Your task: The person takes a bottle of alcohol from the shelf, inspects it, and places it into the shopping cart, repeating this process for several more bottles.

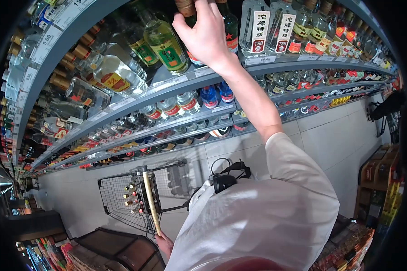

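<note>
My right hand (pixel 204 36) reaches up to the upper shelf and is closed around the neck of a green glass bottle with a brown cap (pixel 184 6). The fingertips run past the top edge of the view. Left of it stands a green bottle with a green and yellow label (pixel 166 47); on its right is a dark green bottle with a red star (pixel 231 29). Low down, my left hand (pixel 164 244) is wrapped on the pale handle (pixel 151 198) of a shopping cart (pixel 122 180). Several capped bottles (pixel 132 197) stand in the cart.
Clear bottles with white labels (pixel 259 29) stand right of my hand above a grey shelf edge (pixel 257 67) with price tags. Lower shelves hold rows of bottles (pixel 169 106). A tiled floor (pixel 321 131) lies below. Wooden display racks (pixel 377 174) stand at the right.
</note>
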`<state>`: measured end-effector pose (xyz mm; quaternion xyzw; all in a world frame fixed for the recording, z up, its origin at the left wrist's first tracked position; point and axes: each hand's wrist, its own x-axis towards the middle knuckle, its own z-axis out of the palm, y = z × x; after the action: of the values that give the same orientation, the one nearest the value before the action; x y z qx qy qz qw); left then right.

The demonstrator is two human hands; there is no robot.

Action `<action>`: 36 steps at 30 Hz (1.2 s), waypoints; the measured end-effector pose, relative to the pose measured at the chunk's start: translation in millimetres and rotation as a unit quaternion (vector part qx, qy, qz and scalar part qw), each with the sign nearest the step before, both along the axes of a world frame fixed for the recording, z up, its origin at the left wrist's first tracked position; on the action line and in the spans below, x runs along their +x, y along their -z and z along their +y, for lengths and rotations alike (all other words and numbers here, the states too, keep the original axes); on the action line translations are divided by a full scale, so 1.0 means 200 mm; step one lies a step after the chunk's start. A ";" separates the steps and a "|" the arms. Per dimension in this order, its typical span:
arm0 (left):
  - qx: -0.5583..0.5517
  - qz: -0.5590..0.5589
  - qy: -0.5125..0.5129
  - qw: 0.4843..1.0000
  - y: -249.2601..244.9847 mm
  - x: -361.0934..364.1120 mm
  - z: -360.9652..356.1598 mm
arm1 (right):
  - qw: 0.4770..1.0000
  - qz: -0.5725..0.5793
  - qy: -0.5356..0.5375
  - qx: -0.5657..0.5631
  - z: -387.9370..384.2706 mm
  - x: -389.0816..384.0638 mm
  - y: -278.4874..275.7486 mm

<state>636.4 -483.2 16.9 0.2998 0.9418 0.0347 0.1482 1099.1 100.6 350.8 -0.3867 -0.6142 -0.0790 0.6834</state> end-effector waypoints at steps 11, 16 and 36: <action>-0.001 0.003 -0.008 1.000 0.00 0.01 0.01 | 0.992 0.014 -0.013 -0.126 -0.03 -0.01 0.06; 0.010 0.002 -0.009 1.000 0.02 0.00 0.00 | 0.998 0.062 0.024 -0.018 -0.05 -0.02 0.09; 0.276 -0.123 0.046 0.952 -0.45 0.14 0.61 | 0.871 0.209 -0.436 -0.087 -0.77 0.03 0.24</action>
<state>664.6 -361.0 106.9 0.3653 0.8551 0.3232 0.1756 1104.5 -52.8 302.6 -0.1443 -0.5674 0.3636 0.7246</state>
